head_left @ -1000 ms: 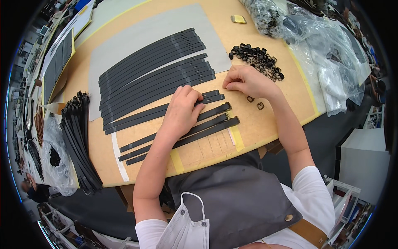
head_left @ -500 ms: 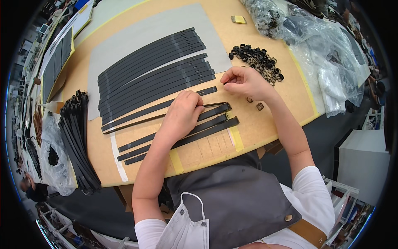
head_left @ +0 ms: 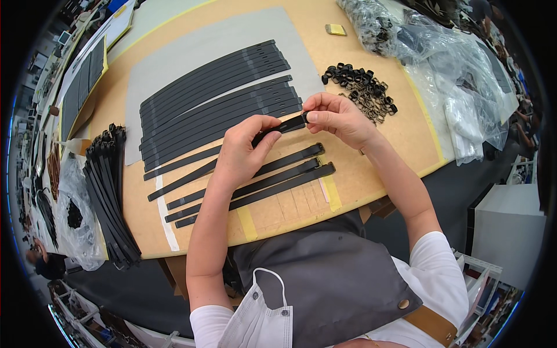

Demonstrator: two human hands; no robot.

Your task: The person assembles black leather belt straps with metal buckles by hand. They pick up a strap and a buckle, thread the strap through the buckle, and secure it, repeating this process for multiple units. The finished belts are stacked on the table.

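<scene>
A black flat strap (head_left: 187, 182) is pinched near its far end between the thumb and fingers of my left hand (head_left: 242, 148). Its other end slants down to the table at the left. My right hand (head_left: 341, 120) pinches a small black loop (head_left: 306, 117) at the strap's tip; the fingers partly cover it, so I cannot tell how far it sits on the strap. Below my left hand lie three more black straps (head_left: 278, 187), with buckle-like pieces at their right ends. Above my hands, black straps (head_left: 217, 95) lie side by side in two groups on a grey sheet (head_left: 174, 69).
Beyond my right hand is a heap of small black loops and metal rings (head_left: 365, 87). A bundle of black straps (head_left: 107, 191) hangs over the table's left side. Clear plastic bags (head_left: 447, 69) cover the far right. A small yellow-topped block (head_left: 335, 29) sits at the back.
My left hand has lifted the strap's end off the table and turned it up to the right. My right hand has brought the small loop to the strap's tip.
</scene>
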